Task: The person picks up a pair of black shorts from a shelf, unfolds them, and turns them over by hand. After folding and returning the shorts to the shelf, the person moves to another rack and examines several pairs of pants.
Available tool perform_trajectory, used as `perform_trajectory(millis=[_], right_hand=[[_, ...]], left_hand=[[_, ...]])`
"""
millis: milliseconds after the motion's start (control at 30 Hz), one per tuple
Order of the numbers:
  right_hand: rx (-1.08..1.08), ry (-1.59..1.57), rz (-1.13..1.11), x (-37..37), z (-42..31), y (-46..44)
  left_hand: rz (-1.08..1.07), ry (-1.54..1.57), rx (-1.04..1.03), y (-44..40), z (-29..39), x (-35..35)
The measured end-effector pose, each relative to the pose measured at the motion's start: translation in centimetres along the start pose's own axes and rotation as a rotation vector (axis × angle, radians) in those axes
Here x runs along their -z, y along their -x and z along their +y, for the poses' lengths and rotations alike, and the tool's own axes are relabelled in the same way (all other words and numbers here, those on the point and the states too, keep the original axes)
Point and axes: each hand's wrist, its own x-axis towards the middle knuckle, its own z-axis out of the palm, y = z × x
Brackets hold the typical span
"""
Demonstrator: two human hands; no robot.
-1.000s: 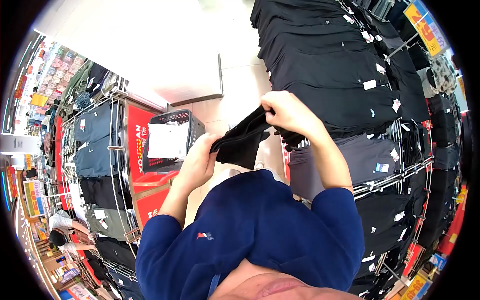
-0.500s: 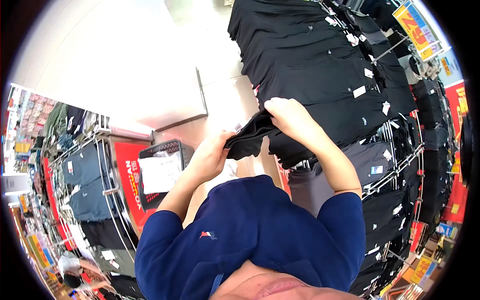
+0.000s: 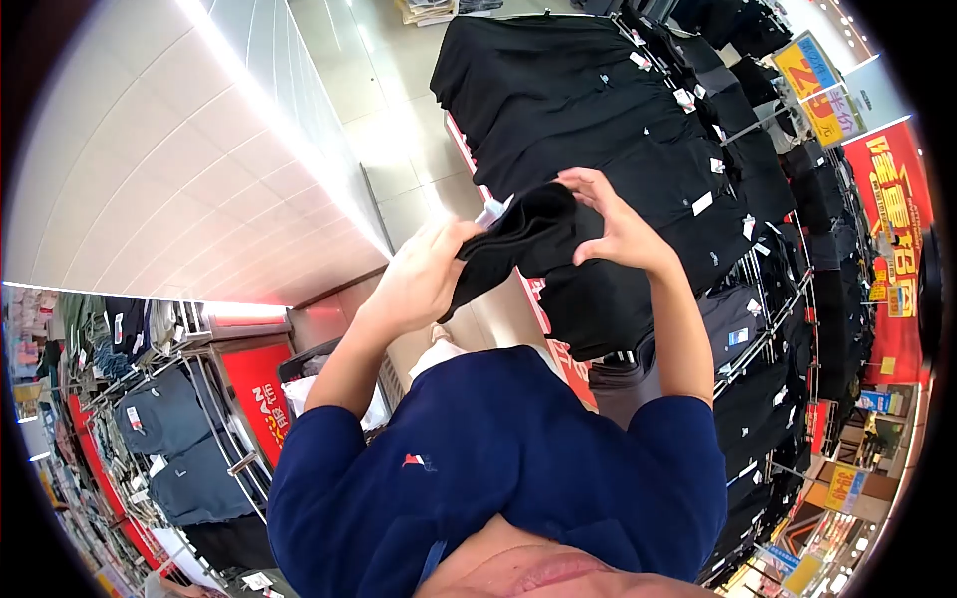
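A folded black garment [image 3: 523, 231] is held up in front of my chest, above the floor between two clothing racks. My left hand [image 3: 429, 274] grips its left end, with a small white tag showing near the fingers. At its right edge, my right hand [image 3: 618, 224] has thumb and fingers spread apart, the fingertips by the upper corner of the cloth. Just beyond my right hand lie the black garments [image 3: 568, 110] hanging in a long overlapping row.
On the left stands a rack of dark blue-grey trousers [image 3: 184, 439], beside a red panel [image 3: 257, 384] and a partly hidden basket [image 3: 309, 369] with white items. A yellow price sign [image 3: 815, 90] rises at the upper right. A pale wall [image 3: 179, 159] fills the upper left.
The view has turned, so the racks and basket sit lower left. My right hand has opened from its pinch on the garment. The cloth is more bunched, still in my left hand.
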Motion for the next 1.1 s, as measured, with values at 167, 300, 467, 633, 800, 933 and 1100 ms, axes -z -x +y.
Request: perform_trajectory(millis=[167, 300, 467, 633, 800, 933, 1100], right_hand=[[-0.021, 0.093, -0.012, -1.8, 0.4, -4.7], [0.028, 0.208, 0.060, -1.7, 1.7, -7.3], [0.155, 0.411, 0.272, -0.2, 0.7, -9.4], [0.096, 0.248, 0.283, 2.7, 0.1, -12.9], [0.529, 0.071, -0.296, 6.2, -3.9, -17.8], [0.812, 0.405, -0.092, 10.4, -4.3, -26.6], [0.874, 0.720, -0.239, 12.3, -4.0, -31.4]], left_hand=[[-0.040, 0.035, -0.039, -2.3, -2.6, 2.7], [0.044, -0.035, -0.020, -3.7, -4.8, 3.9], [0.258, -0.003, 0.185, -6.5, -8.4, 5.1], [0.381, 0.203, 0.141, -12.9, -13.2, 5.6], [-0.027, 0.879, -0.004, -20.8, -19.2, 10.4], [-0.348, 1.022, -0.100, -28.5, -20.8, 11.3], [-0.289, 0.915, -0.067, -34.6, -22.9, 10.0]])
